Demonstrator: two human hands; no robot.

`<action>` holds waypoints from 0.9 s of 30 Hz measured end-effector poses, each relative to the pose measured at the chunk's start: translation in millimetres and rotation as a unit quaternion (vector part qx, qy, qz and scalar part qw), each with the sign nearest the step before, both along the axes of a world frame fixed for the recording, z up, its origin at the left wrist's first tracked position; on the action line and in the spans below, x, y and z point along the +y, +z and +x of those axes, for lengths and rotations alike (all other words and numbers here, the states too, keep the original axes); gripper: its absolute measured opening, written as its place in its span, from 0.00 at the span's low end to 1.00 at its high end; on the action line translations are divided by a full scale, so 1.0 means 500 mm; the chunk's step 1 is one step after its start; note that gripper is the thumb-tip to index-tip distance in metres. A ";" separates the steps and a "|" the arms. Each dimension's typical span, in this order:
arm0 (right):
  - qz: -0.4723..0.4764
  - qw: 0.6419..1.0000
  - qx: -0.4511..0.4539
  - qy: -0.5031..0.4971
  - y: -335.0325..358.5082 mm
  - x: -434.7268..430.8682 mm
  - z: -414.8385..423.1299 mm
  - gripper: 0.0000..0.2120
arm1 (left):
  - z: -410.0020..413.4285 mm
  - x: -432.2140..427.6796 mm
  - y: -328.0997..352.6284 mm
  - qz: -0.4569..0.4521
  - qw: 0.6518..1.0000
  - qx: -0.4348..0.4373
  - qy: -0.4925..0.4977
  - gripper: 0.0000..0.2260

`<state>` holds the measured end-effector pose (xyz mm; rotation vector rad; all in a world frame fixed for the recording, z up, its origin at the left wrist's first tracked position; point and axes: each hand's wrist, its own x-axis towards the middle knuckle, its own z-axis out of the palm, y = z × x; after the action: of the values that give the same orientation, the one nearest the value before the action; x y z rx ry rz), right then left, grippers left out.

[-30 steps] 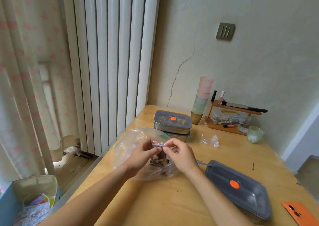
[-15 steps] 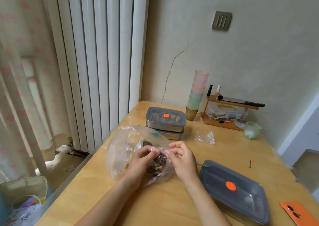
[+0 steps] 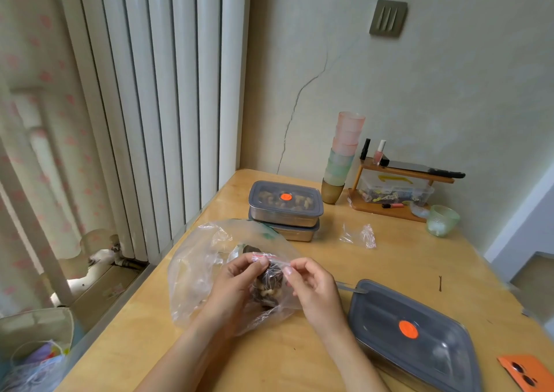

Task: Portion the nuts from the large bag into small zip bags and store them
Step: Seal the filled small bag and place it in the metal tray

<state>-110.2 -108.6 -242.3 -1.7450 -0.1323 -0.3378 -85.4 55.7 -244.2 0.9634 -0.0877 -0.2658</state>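
Note:
A small zip bag [image 3: 269, 280] filled with dark and pale nuts is held between both hands above the wooden table [image 3: 299, 355]. My left hand [image 3: 236, 283] pinches the left end of its red zip strip. The strip's right end is pinched by my right hand [image 3: 311, 283]. Behind and under the hands lies the large clear plastic bag [image 3: 195, 268], crumpled and mostly see-through. Another small zip bag [image 3: 359, 235] lies flat further back on the table.
Two stacked steel boxes with grey lids [image 3: 284, 204] stand behind the large bag. A grey-lidded box [image 3: 413, 328] lies at the right, a metal utensil [image 3: 349, 286] beside it. Stacked cups [image 3: 344, 152], a wooden rack [image 3: 398, 188], a green glass [image 3: 442, 219] and an orange phone [image 3: 527, 373] are around.
The hands have drawn slightly apart along the small bag's zip strip, the right fingers now further to the right. The camera has tilted a little.

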 end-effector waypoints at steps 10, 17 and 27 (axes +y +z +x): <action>0.049 0.999 0.008 -0.011 -0.008 0.002 0.012 0.11 | 0.001 0.004 0.008 0.109 0.991 -0.079 -0.023 0.10; 0.015 1.000 -0.004 -0.025 -0.018 0.015 0.014 0.11 | 0.008 0.011 0.010 0.130 0.990 -0.026 -0.055 0.13; 0.060 0.997 0.015 -0.034 -0.022 0.023 0.005 0.04 | -0.001 -0.003 0.008 0.092 0.995 -0.005 -0.033 0.06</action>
<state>-107.7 -97.1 -253.2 -1.6370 -0.0301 -0.3617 -85.9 54.2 -240.2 1.1459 -0.1054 -0.3355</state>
